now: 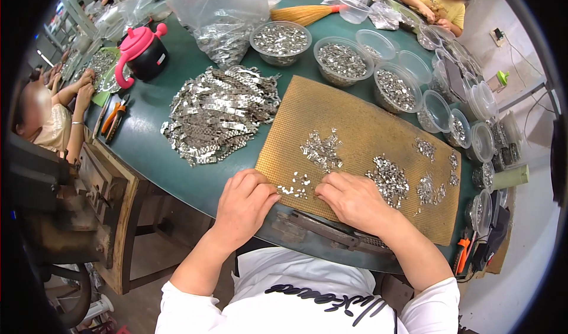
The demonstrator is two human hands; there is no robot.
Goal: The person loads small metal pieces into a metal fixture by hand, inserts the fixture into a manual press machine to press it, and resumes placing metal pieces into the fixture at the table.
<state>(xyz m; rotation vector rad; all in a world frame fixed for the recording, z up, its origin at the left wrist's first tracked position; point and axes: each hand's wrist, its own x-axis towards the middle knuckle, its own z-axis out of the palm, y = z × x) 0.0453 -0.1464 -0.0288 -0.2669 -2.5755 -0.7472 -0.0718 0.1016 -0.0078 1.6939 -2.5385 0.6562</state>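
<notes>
A tan textured mat (355,121) lies on the green table before me, with small shiny metal pieces spread on it in several heaps. My left hand (245,199) rests at the mat's near left corner, its fingers bent and pressed together. Just to its right, a few loose flat metal pieces (294,191) lie on the mat. My right hand (353,199) is on the mat's near side, thumb and fingers drawn into a pinch. Anything between the fingertips of either hand is too small or hidden to name. Beyond my hands lies a heap of small bent metal pieces (322,149); another heap (387,180) is right of my right hand.
A pile of linked metal strips (222,112) sits left of the mat. Plastic bowls of metal pieces (342,59) curve around its far and right sides. A black-and-pink pot (145,53), pliers (115,120), a bag (222,20) and a straw brush (305,15) stand farther off. Other people work nearby.
</notes>
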